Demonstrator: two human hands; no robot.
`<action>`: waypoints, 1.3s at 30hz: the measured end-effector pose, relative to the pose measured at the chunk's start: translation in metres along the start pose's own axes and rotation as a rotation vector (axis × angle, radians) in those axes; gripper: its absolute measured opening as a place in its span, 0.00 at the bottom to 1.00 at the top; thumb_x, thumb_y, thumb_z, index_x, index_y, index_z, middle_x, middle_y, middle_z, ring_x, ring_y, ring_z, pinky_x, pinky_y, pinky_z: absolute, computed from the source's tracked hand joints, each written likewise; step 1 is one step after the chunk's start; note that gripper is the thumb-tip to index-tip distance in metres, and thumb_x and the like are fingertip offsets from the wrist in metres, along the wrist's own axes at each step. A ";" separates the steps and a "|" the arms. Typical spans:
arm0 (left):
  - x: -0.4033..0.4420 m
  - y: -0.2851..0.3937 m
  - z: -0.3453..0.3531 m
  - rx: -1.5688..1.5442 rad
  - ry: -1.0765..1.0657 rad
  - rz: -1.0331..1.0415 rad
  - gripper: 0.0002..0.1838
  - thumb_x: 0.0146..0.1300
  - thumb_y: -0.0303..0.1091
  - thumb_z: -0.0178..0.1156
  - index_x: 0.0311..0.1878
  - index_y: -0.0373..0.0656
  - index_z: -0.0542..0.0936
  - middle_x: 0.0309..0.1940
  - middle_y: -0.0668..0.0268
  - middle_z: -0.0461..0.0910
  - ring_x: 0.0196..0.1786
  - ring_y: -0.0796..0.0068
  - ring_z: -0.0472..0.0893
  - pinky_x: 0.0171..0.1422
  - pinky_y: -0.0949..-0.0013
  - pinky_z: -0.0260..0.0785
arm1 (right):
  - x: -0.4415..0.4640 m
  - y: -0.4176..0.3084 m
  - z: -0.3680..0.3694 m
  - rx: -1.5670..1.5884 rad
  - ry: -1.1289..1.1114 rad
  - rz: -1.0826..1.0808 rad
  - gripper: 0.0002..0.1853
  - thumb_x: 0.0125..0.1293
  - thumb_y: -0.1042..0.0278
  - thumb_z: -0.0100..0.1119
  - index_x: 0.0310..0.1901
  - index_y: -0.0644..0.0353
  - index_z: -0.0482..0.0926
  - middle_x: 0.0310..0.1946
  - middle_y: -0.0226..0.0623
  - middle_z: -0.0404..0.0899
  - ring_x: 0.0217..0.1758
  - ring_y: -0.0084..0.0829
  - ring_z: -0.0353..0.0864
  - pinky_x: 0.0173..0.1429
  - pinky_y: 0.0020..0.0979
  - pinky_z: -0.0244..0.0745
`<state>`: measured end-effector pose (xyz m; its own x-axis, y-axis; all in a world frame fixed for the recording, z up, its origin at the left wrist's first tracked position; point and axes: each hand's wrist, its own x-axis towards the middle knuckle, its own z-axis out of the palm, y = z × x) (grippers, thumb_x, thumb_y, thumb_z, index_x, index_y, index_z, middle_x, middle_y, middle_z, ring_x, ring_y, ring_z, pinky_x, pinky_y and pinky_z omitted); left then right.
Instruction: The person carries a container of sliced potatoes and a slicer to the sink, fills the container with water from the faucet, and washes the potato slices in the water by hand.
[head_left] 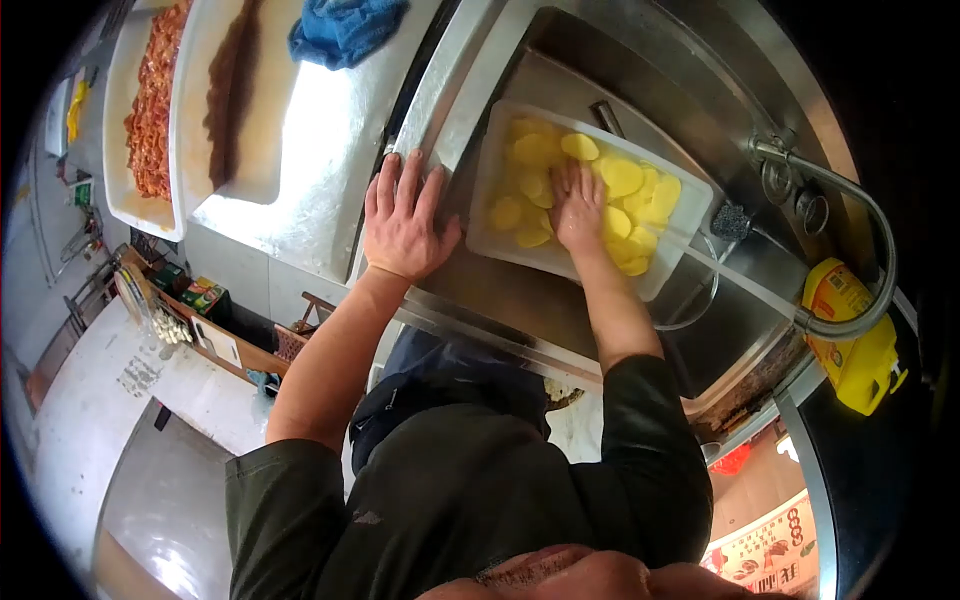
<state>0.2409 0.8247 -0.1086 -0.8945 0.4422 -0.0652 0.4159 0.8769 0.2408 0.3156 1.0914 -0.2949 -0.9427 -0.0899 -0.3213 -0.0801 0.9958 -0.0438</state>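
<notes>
My left hand lies flat on the steel front edge of the sink, its fingers spread and holding nothing. In the white plastic tub, which stands inside the sink, are water and many thin yellow slices that look like potato. My right hand reaches into this tub, palm down among the slices, with its fingers stretched out. Water runs from the end of a curved metal faucet toward the right side of the tub.
Left of the sink is a steel counter with a blue cloth, a tray of reddish meat pieces and another pale tray. A yellow bottle stands right of the sink. A mesh scrubber lies near the faucet.
</notes>
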 end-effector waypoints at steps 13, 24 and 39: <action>0.004 0.001 -0.001 -0.005 0.025 0.008 0.34 0.51 0.44 0.66 0.64 0.48 0.73 0.70 0.55 0.64 0.73 0.45 0.60 0.74 0.45 0.54 | -0.018 -0.002 0.014 0.087 0.182 0.437 0.40 0.63 0.43 0.60 0.71 0.57 0.63 0.71 0.48 0.60 0.76 0.52 0.50 0.76 0.62 0.38; 0.002 -0.001 -0.002 -0.009 -0.009 0.003 0.36 0.53 0.43 0.65 0.67 0.47 0.70 0.72 0.53 0.61 0.74 0.44 0.58 0.75 0.45 0.52 | 0.008 -0.003 0.020 0.272 0.059 -0.212 0.23 0.57 0.51 0.68 0.52 0.51 0.80 0.56 0.45 0.75 0.61 0.47 0.72 0.66 0.51 0.63; 0.001 -0.001 -0.002 -0.014 0.001 -0.005 0.36 0.53 0.43 0.65 0.67 0.47 0.70 0.72 0.55 0.62 0.75 0.46 0.57 0.75 0.47 0.52 | -0.022 0.078 -0.033 0.831 0.144 0.777 0.25 0.66 0.48 0.61 0.36 0.70 0.83 0.36 0.59 0.83 0.46 0.59 0.81 0.53 0.50 0.73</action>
<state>0.2398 0.8239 -0.1074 -0.8967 0.4378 -0.0652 0.4093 0.8762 0.2543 0.3193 1.1717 -0.2606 -0.6763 0.6009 -0.4261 0.7283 0.4585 -0.5092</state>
